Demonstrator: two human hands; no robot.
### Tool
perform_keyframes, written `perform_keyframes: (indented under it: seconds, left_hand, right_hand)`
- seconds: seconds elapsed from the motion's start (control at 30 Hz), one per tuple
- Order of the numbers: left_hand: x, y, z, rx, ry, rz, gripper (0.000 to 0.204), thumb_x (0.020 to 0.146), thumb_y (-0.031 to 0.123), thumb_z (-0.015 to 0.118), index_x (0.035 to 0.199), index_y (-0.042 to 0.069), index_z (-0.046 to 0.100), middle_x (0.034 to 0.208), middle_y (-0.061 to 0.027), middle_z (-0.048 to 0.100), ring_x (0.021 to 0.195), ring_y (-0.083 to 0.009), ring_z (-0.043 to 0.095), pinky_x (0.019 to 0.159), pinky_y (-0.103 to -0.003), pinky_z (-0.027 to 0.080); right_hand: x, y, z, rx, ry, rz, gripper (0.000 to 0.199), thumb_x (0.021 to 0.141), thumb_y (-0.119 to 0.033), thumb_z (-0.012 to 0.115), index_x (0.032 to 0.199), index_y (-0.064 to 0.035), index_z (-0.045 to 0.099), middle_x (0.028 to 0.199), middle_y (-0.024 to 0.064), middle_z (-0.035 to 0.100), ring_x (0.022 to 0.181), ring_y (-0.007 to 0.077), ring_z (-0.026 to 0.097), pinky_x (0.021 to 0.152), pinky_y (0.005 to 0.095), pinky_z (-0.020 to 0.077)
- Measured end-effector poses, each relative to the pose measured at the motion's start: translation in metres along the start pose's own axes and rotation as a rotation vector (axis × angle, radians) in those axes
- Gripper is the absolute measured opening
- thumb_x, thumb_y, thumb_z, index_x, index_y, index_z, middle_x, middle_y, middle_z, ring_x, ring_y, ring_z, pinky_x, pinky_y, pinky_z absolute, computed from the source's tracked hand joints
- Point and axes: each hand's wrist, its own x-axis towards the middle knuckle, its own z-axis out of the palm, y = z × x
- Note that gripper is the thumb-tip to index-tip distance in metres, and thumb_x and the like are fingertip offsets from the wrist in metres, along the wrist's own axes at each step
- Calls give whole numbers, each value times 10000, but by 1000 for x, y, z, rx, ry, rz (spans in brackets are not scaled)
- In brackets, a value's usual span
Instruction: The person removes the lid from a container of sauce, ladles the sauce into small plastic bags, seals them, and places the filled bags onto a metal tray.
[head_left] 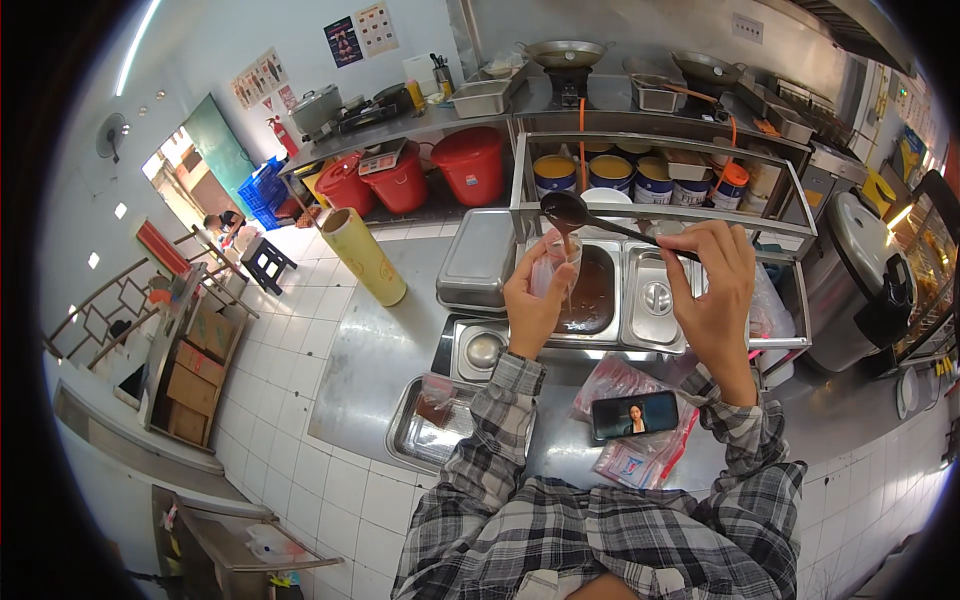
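My left hand (535, 300) is closed around a small clear plastic bag (553, 268), its mouth held upward. A black ladle (563, 209) tips over that mouth, and a strand of brown sauce runs down from its bowl. The ladle's handle is pinched in my right hand (715, 280), further to the right. Just behind and below the bag is a rectangular steel pan (612, 335) of dark brown sauce (592, 290). How much sauce the bag holds is hidden by my fingers.
A lidded steel pan (655, 300) adjoins the sauce pan. A phone (634, 415) lies on packs of plastic bags (650, 462) before me. At left are a steel tray (455, 440) with a sauce-filled bag (435, 392) and a film roll (365, 258). A metal rack (660, 225) stands behind.
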Motion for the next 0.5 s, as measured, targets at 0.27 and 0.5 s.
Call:
perform_keyframes:
  seconds: [0.27, 0.5]
  left_hand:
    - [3, -9, 0, 25, 34, 111, 460, 889, 261, 675, 1264, 24, 554, 1009, -24, 655, 627, -4, 463, 542, -152, 393]
    - [1, -18, -8, 48, 43, 130, 471, 888, 268, 675, 1266, 22, 543, 1053, -45, 664, 631, -3, 467, 548, -154, 395]
  right_hand:
    - [1, -6, -5, -95, 16, -161, 240, 683, -26, 718, 890, -123, 647, 845, -2, 551, 794, 201, 476, 684, 343, 306]
    - [0, -5, -4, -84, -21, -152, 232, 685, -29, 714, 884, -125, 642, 849, 3, 551, 803, 206, 479, 689, 350, 312]
